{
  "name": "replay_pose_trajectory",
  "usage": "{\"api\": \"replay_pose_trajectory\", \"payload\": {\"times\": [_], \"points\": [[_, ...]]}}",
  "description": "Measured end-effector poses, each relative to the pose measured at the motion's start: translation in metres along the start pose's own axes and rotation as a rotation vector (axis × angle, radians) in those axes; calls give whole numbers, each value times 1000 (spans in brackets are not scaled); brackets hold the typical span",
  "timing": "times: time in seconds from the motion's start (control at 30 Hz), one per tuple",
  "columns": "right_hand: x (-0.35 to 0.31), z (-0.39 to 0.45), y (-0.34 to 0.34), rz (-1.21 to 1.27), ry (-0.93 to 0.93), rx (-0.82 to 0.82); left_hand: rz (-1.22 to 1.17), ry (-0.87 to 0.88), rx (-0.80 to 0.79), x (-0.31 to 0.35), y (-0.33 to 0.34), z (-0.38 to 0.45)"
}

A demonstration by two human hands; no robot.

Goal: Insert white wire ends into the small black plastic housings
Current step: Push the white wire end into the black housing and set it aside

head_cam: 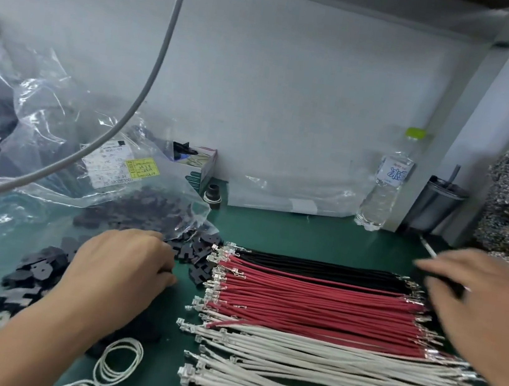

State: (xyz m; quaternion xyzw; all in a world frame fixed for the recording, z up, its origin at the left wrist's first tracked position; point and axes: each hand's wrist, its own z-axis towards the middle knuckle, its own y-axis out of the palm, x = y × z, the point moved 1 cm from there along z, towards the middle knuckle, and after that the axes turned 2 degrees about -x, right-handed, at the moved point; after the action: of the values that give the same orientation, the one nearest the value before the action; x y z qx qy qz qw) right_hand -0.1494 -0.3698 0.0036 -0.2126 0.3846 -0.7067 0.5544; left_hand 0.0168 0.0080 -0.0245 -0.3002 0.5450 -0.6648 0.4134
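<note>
head view, bench: we see a green mat (306,233) with wires laid in rows left to right and a white wall behind.
left hand: our left hand (125,266) rests palm down at the edge of the black housing pile; fingers curl down onto the mat, tips near loose housings; we cannot tell if anything is pinched under them.
right hand: our right hand (475,289) is blurred over the right ends of the wires; fingers look stretched toward the left, something thin and dark shows beneath them, but we cannot tell whether it is gripped.
white wires: white wires (335,377) lie nearest us, below the red ones, metal terminals at their left ends; neither hand touches them that we can see.
black housings: small black housings (202,251) lie loose just left of the wire terminals; more sit under and beside the left hand and wrist.
red wires: red wires (313,302) in the middle row.
black wires: black wires (318,265) in the far row.
bag: clear plastic bag (86,169) with labels, dark parts inside, behind the left hand.
rubber bands: white rubber bands (118,363) by the left forearm.
bottle: water bottle (385,185) upright against the wall.
cable: grey cable (152,73) hangs across the upper left.
</note>
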Motion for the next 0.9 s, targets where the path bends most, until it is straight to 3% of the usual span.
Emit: {"api": "replay_pose_trajectory", "payload": {"times": [0.13, 0.33, 0.6, 0.9], "points": [[-98, 24, 48, 180, -199, -231, -90, 52, 164, 4, 6, -1], [-142, 46, 110, 290, -154, -541, -354, 53, 362, 7, 15, 2], [-138, 45, 103, 301, -268, -333, -614, 111, 484, 20, 11, 0], [-140, 50, 54, 384, -379, -154, -770, 179, 396, 31, 3, -8]]}}
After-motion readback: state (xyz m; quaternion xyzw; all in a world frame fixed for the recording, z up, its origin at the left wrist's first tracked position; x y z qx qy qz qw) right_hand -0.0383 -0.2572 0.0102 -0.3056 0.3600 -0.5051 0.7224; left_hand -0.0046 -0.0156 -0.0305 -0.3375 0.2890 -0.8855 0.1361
